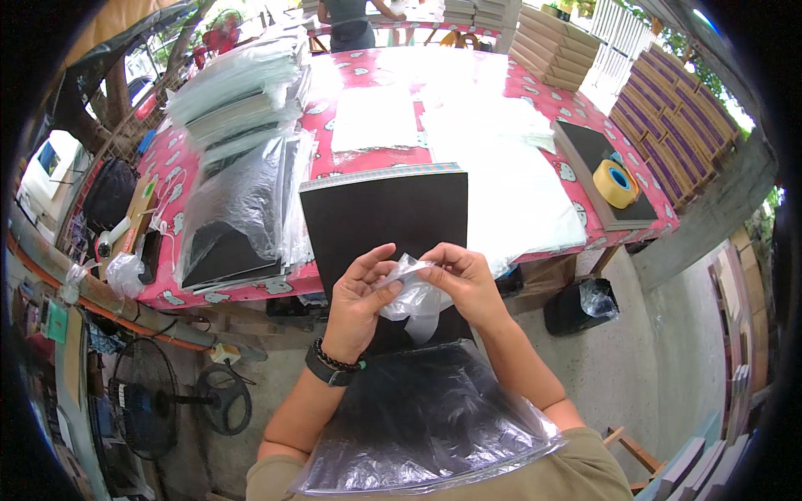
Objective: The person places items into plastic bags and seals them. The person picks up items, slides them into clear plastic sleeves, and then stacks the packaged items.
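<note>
In front of me, my left hand [362, 296] and my right hand [464, 282] hold a crumpled piece of clear plastic [415, 301] between them. The right thumb and fingers pinch its upper edge, while the left fingers curl around its other side. Just behind the hands, a flat black board or book cover [386, 213] leans over the table's near edge, with a pale patterned strip along its top. Below the hands, across my lap, lies a black sheet or board in a clear plastic sleeve [426, 417]. My left wrist wears a dark band and a beaded bracelet.
On the pink patterned table [322, 125] stand a tall stack of plastic-covered items [242, 117], a bright pile of clear plastic [518, 192], and yellow tape rolls [616, 182] on a black book. A black bin [576, 307] and a fan [144, 397] flank me. Another person [351, 25] stands beyond.
</note>
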`<state>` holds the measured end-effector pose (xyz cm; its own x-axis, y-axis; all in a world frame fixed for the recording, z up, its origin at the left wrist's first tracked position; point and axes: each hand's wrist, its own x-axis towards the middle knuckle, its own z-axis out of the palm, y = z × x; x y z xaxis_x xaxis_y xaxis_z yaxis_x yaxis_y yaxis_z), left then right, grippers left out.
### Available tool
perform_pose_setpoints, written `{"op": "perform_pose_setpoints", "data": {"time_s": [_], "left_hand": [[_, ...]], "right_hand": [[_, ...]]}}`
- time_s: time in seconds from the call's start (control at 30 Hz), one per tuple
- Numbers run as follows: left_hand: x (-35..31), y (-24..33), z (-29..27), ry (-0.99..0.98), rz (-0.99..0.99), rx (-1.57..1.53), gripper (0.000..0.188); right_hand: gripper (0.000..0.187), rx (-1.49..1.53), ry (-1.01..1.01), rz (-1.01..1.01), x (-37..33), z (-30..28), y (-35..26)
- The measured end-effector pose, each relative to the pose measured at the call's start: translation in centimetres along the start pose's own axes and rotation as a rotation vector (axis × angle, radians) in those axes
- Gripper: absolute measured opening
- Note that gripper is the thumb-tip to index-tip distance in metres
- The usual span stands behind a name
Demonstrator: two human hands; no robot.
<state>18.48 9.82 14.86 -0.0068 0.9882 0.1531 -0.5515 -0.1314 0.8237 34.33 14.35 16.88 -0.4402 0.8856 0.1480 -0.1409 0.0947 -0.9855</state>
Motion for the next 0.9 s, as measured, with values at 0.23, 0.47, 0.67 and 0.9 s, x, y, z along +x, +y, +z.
{"op": "perform_pose_setpoints", "data": {"time_s": [0.23, 0.47, 0.67, 0.9], "left_hand": [[0.1, 0.0, -0.3, -0.047, -0.105, 0.099, 0.019], [-1.3, 0.7, 0.1, -0.053, -0.241, -0.347, 0.026], [-1.2, 2.6, -6.0, -0.401, -0.319, 0.618, 0.030], [-0.9, 3.6, 2.6, 0.141, 0.601, 0.812, 0.038]], "right_hand": [[0.014, -0.401, -0.058, -0.168, -0.5, 1.0, -0.1], [0.018, -0.189, -0.040, -0.211, -0.3, 0.3, 0.9], [0.024, 0.922, -0.322, -0.158, -1.6, -2.6, -3.1], [0.017, -0.164, -0.193, -0.082, -1.2, 1.2, -4.1]]}}
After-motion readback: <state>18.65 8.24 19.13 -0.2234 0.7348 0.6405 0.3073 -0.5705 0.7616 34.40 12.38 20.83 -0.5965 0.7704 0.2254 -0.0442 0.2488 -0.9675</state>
